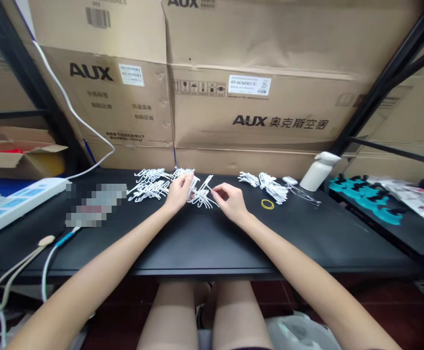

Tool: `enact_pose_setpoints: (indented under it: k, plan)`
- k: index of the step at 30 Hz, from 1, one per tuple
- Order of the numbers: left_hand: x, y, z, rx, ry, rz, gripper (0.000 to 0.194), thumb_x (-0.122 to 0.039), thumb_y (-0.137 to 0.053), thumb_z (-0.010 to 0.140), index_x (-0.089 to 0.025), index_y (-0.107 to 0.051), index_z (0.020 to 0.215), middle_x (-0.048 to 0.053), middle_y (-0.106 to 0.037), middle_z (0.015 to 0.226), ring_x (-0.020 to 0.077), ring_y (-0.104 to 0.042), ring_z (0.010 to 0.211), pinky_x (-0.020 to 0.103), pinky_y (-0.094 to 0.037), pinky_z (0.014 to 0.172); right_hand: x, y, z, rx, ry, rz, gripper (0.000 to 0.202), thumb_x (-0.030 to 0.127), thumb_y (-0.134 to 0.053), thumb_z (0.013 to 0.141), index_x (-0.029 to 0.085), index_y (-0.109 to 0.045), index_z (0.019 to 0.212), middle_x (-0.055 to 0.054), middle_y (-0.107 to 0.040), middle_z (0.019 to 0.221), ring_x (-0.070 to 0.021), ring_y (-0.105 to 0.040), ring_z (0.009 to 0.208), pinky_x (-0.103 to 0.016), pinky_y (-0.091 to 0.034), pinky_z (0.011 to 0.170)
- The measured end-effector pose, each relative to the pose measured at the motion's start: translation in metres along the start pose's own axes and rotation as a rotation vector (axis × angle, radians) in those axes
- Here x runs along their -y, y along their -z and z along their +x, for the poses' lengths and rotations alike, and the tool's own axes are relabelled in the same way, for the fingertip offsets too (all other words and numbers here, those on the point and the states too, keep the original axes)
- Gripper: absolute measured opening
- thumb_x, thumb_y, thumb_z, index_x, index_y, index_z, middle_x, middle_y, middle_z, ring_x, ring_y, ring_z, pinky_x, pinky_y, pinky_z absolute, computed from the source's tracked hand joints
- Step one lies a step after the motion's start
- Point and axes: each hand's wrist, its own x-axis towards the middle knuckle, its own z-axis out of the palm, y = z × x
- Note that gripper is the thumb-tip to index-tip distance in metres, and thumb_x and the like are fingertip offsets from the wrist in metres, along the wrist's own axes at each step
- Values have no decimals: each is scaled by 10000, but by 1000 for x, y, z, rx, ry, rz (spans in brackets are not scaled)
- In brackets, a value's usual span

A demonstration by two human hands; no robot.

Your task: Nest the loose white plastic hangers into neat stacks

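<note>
Several small white hooked pieces [148, 190] lie in piles on the black table [212, 248], left of my left hand [181, 190]. That hand is closed around a few white hooks at the table's middle. Just to the right, my right hand [229, 199] pinches the end of a white hook with thumb and forefinger. A small heap of white hooks [201, 198] lies between the two hands. Farther right are bundled white pieces [273, 188] and a yellow ring of bands [267, 204].
A white bottle [319, 171] and glasses [302, 194] stand at the back right, beside teal items [366, 199]. A white power strip [22, 204] and cable lie left. Large cartons [248, 131] line the back.
</note>
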Motion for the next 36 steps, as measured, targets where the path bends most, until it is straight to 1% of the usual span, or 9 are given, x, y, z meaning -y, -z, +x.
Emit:
enact_pose_setpoints:
  k: [5, 9, 14, 18, 22, 26, 31, 33, 36]
  plan:
    - [2, 2, -1, -1, -70, 74, 413, -519, -455, 882, -186, -469, 638, -41, -461, 494, 93, -471, 375, 208, -375, 385, 1, -2, -1, 25, -5, 7, 165, 272, -548, 850, 165, -624, 749, -35, -633, 715, -124, -540, 575, -246, -457, 576]
    - [4, 4, -1, 18, -86, 124, 408, -514, -455, 886, -180, -497, 655, -27, -511, 528, 98, -486, 415, 214, -382, 417, -3, -5, -1, 88, -12, 32, 154, 273, -542, 855, 165, -631, 790, -41, -642, 745, -130, -550, 600, -250, -465, 594]
    - [3, 3, -1, 29, -104, 144, 391, -502, -463, 885, -175, -533, 683, -15, -537, 562, 97, -467, 422, 223, -363, 420, -6, -6, 0, 116, -37, 57, 154, 272, -543, 860, 162, -641, 815, -42, -652, 759, -134, -563, 617, -250, -465, 611]
    - [1, 1, -2, 64, -86, 105, 384, -499, -489, 870, -172, -532, 673, -11, -543, 566, 98, -468, 431, 226, -368, 421, -5, -5, 0, 162, -20, 45, 156, 272, -554, 857, 163, -654, 811, -43, -660, 756, -137, -568, 620, -254, -464, 619]
    - [1, 0, -2, 157, -15, 36, 353, -502, -514, 850, -171, -538, 732, 4, -597, 611, 119, -534, 470, 235, -412, 434, -3, -6, -2, 173, -16, 75, 151, 263, -567, 849, 160, -671, 813, -47, -675, 765, -136, -572, 617, -253, -462, 618]
    - [1, -1, -1, 199, 22, 10, 344, -506, -544, 826, -165, -552, 776, 6, -615, 625, 133, -579, 501, 234, -444, 446, -1, -8, -5, 187, -93, 140, 152, 286, -597, 825, 160, -680, 802, -44, -684, 755, -137, -577, 611, -250, -465, 606]
    - [-3, -1, -3, 299, 102, 0, 369, -526, -565, 802, -161, -583, 855, 17, -646, 676, 144, -594, 512, 241, -452, 457, -2, -12, -8, 247, -185, 246, 179, 307, -608, 811, 146, -686, 809, -40, -679, 713, -137, -580, 596, -242, -462, 579]
    - [-6, 0, -4, 299, 56, 42, 353, -499, -599, 782, -160, -610, 880, 26, -662, 713, 153, -613, 565, 257, -482, 522, -2, -12, -8, 254, -203, 268, 190, 319, -606, 812, 147, -686, 819, -41, -682, 718, -140, -589, 605, -243, -467, 585]
    - [-10, 0, -5, 269, -26, 98, 305, -459, -621, 767, -160, -631, 828, 28, -667, 709, 161, -614, 623, 273, -497, 602, -1, -12, -7, 255, -211, 277, 223, 355, -600, 821, 150, -685, 844, -43, -689, 749, -146, -605, 630, -249, -479, 606]
